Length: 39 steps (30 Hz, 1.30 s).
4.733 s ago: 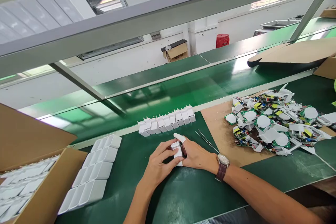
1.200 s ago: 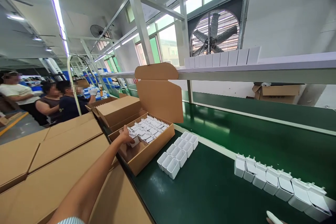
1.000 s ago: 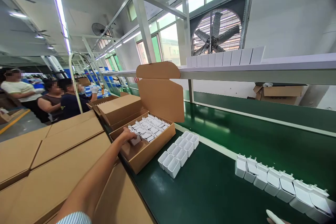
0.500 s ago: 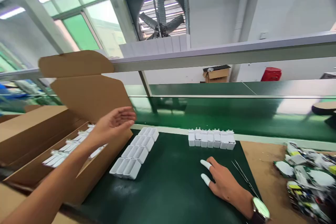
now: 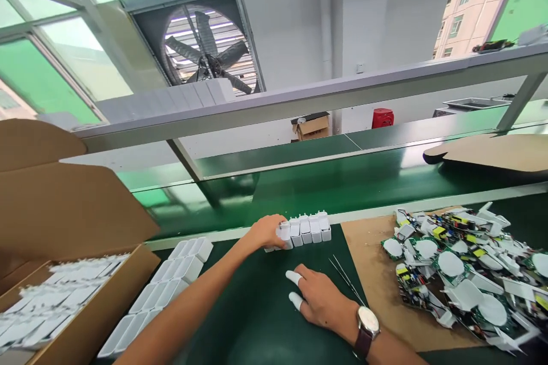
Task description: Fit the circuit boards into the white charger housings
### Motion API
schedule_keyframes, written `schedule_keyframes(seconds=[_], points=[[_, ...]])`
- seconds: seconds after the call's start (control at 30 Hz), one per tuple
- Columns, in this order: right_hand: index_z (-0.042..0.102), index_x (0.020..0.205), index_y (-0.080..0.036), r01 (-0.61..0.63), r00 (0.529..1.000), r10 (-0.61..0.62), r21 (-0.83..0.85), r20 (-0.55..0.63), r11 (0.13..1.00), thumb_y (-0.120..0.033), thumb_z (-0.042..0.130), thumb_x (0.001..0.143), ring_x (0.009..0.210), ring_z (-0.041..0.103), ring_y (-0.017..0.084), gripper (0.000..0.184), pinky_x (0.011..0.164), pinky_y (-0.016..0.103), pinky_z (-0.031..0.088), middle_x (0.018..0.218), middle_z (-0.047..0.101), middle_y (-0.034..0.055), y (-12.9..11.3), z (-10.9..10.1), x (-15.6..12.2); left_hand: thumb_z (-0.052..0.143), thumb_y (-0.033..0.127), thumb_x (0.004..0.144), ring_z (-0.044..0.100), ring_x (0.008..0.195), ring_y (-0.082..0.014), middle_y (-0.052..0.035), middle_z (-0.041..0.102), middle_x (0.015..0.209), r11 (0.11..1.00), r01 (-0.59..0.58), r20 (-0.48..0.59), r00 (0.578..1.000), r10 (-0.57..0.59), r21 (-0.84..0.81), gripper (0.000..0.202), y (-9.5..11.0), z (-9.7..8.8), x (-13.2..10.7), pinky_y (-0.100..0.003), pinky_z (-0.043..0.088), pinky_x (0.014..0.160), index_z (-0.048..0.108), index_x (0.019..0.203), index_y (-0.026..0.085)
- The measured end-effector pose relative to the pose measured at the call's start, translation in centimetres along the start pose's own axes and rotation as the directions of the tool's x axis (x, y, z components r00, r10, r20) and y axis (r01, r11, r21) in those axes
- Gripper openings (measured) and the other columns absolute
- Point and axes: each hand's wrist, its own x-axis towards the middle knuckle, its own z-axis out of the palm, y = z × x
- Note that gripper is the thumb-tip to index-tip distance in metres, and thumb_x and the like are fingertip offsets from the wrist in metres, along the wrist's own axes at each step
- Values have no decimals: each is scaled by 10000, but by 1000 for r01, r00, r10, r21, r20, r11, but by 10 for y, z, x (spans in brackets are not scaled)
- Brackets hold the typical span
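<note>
The left hand (image 5: 263, 232) reaches across the dark green flat worktop (image 5: 244, 313) to the left end of a short row of white plastic box-shaped casings with small prongs on top (image 5: 315, 229). Its fingers lie over the upper side of one casing and its thumb sits low on the near side, so that casing stands between them, at the fingertips. Whether they press tight on it cannot be told. The hand partly hides this end of the row; the other casings stand upright, side by side, to the right of the fingertips, along the worktop's pale far edge.

The right hand (image 5: 323, 299) lies palm down on the worktop, nearer the body than the row and apart from it, its fingers loosely parted. White finger covers (image 5: 293, 277) sit on two of its digits, and a round-faced wristwatch with a dark brown strap (image 5: 367, 325) is on that wrist. Thin silver metal tweezers (image 5: 346, 278) lie just beyond this hand, between it and a flat brown cardboard sheet (image 5: 363, 239), which bears a heap of green circuit boards with white plastic parts (image 5: 451, 265). Beside the left forearm stand open-topped white plastic shells (image 5: 182, 269), next to an open brown cardboard box (image 5: 128, 279) filled with white pieces (image 5: 72, 293).
</note>
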Motion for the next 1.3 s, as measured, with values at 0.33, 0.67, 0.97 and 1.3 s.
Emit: schedule_keyframes(seconds=[0.33,0.67,0.97,1.3], points=[[610,1226,-131,24,1000,-24,2,5,1000,-200,558,950,895,689,244,289,756,346,547,1177,649,131,0,-1,-1,816,720,631,355,1503,-444,-276,251,1652,984,107,-158,979,-129,-140,1377,-43,7,-54,-567,377,1172,81,1658,172],[570,1305,-165,60,995,-58,21,-75,998,-179,510,967,901,681,236,343,797,349,565,1156,630,119,7,8,-2,762,431,648,491,1405,-437,-215,510,1549,906,221,-291,896,-334,-360,1345,-12,49,-37,-538,425,1134,-98,1651,181],[566,995,-236,189,938,-162,61,-306,980,-226,376,1018,537,551,130,192,512,288,459,1149,665,91,27,29,3,813,426,686,274,1561,-385,-175,190,1714,887,252,-674,579,-458,-386,1287,-108,-85,-180,-513,260,1286,-6,1649,184],[431,711,-250,89,961,-49,135,-272,987,-272,467,890,427,428,105,185,407,300,347,1220,681,81,44,51,0,850,343,583,421,1457,-471,-310,444,1541,545,765,-476,358,-803,-344,1158,-279,-46,-361,-518,390,1186,248,1522,28]])
